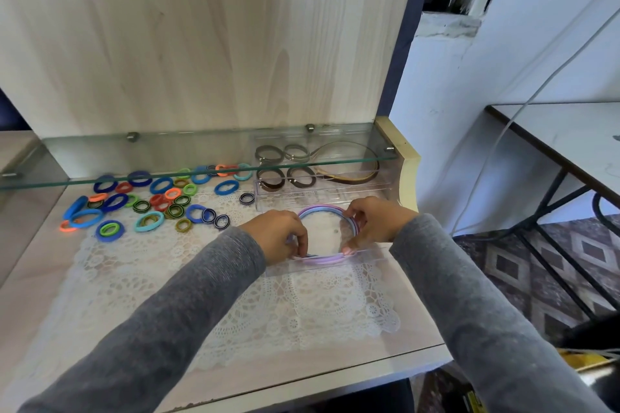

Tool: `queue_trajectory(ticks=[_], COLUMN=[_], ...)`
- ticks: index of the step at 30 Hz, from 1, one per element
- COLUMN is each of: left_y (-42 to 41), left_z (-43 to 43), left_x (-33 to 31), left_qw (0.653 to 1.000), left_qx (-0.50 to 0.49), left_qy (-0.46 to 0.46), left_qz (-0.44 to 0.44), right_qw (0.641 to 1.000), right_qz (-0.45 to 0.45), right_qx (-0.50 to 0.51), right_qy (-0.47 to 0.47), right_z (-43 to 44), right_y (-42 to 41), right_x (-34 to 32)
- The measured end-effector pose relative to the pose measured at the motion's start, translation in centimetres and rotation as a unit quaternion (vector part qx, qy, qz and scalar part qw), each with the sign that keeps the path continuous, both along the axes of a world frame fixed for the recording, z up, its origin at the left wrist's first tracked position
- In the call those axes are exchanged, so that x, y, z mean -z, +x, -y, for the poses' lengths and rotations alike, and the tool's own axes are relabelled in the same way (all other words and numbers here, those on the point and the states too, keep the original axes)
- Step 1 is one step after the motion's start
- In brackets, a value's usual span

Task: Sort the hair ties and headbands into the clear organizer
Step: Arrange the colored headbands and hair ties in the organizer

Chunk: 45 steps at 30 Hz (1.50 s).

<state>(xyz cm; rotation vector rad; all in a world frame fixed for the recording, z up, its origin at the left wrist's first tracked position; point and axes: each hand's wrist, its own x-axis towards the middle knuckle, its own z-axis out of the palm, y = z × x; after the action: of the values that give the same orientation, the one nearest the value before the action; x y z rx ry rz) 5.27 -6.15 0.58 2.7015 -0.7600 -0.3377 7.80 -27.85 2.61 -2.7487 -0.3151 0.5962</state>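
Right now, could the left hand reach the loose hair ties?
Probably yes: the hair ties lie open on the lace mat beside the left hand, nothing between. It must first release the pastel headbands it grips.

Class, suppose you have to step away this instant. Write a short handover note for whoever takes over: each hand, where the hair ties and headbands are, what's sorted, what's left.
Left hand: pinches the left side of the pastel headbands.
Right hand: pinches their right side.
The pastel headbands are being settled in the near compartment of the clear organizer.
Done: brown hair ties and a brown headband lie in the far compartments.
Left: let go of the pastel headbands, then sort the loose coloured hair ties scattered on the lace mat to the left.
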Motion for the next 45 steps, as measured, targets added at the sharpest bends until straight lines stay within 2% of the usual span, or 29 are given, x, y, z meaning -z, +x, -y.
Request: queue_trajectory(ticks=[12, 19, 28, 41, 45], left_y=[0.2, 0.3, 0.1, -0.2, -0.2], left_z=[-0.3, -0.8, -1.1, -1.2, -1.3], left_x=[-0.1, -0.7, -1.1, -0.9, -0.7], left_qw=[1.0, 0.999, 0.988, 0.983, 0.985], left_qx=[0.015, -0.033, -0.093, -0.067, -0.08], left_qy=[0.01, -0.019, 0.113, 0.169, 0.149], left_qz=[-0.015, -0.017, 0.053, 0.038, 0.042], right_qw=[1.0, 1.0, 1.0, 1.0, 0.999], right_qz=[0.019, 0.011, 0.01, 0.023, 0.025], right_qx=[0.006, 0.016, 0.018, 0.018, 0.024], right_qy=[-0.004, -0.004, -0.004, -0.007, -0.01], right_z=[-0.5, -0.5, -0.7, -0.6, -0.6], right_y=[-0.3, -0.4, -0.6, -0.9, -0.9], right_x=[0.4, 0.4, 0.1, 0.2, 0.2])
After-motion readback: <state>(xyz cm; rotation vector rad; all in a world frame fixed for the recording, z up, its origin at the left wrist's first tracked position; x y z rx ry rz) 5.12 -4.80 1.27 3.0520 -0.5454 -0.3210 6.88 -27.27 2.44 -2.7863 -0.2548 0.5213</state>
